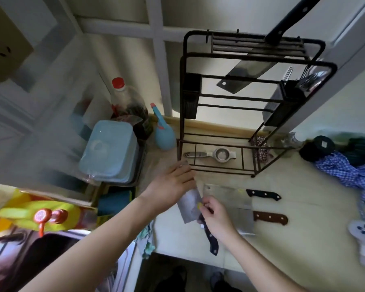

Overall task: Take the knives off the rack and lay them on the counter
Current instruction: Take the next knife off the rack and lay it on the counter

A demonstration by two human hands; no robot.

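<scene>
right hand (216, 216) pinching third cleaver (191, 206) at blade-handle junction, lower centre | left hand (173, 184) steadying blade flat, apparently for gentle set-down | one cleaver (249, 70) remaining in rack (183, 98), upper right

Head camera looks steeply down, close over the counter (282, 239).

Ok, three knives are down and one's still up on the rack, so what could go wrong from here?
The left hand rests on the blade of the cleaver that the right hand is setting down, so a slip could cut fingers. That cleaver sits near the counter edge. The last knife hangs tilted in the rack and may snag.
</scene>
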